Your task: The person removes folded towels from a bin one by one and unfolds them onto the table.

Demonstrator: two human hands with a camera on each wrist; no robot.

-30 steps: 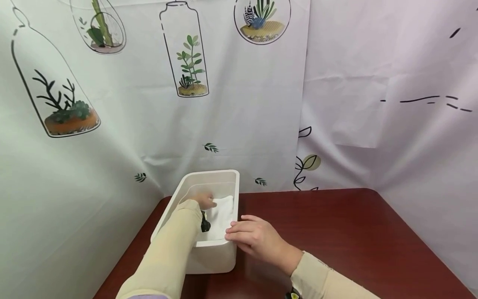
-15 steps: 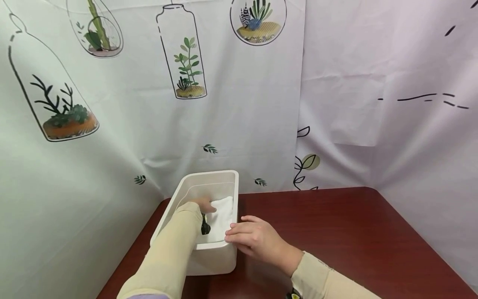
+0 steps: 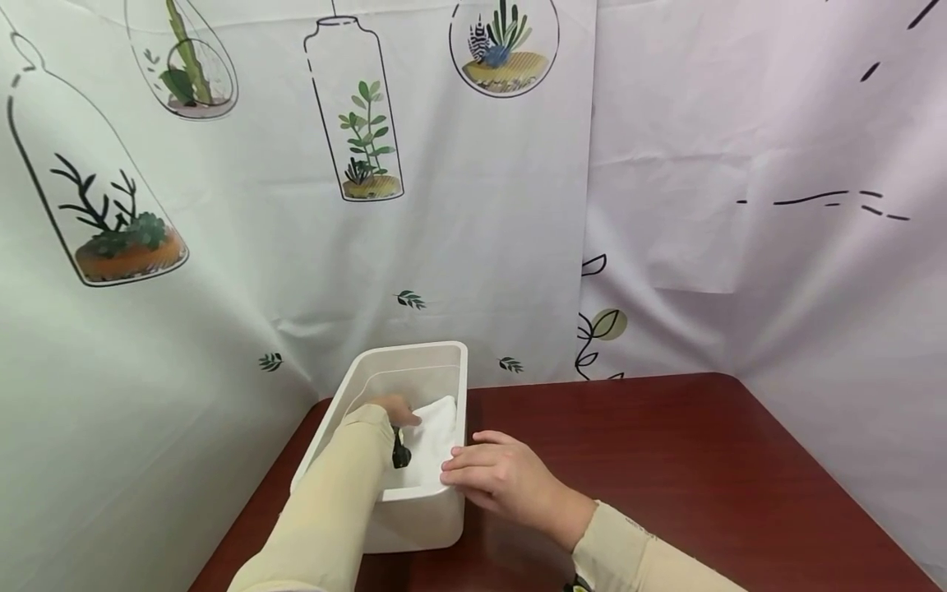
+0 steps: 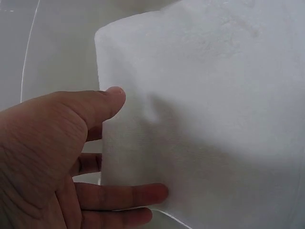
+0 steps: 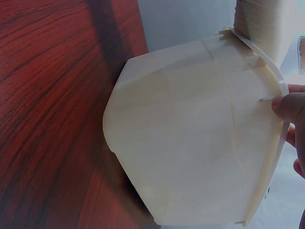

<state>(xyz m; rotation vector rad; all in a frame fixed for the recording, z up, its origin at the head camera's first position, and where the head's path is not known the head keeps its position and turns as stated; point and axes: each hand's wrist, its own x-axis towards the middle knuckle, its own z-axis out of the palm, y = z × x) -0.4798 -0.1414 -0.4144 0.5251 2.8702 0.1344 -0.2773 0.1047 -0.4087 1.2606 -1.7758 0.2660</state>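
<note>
A white bin [image 3: 414, 526] stands on the table, and inside it lies a white cloth [image 3: 435, 440] with a soft, fuzzy surface. My left hand [image 3: 395, 409] reaches into the bin at the cloth's left edge. In the left wrist view, the thumb [image 4: 112, 100] lies over the cloth's edge while two fingers pass behind it, pinching it. The other two fingers show in front. My right hand [image 3: 510, 485] holds the bin's right rim near its front corner. In the right wrist view, its thumb [image 5: 283, 109] presses the outer wall, with fingers over the rim.
The dark red tabletop [image 3: 629, 460] extends to the right of the bin. A white curtain [image 3: 503, 230] with printed plants hangs behind the table and at both sides. The bin's far end is close to the curtain.
The head view has shifted slightly. My left hand has drawn a little back and left at the cloth's edge, and the cloth's far edge looks more slanted. My right hand stays on the rim.
</note>
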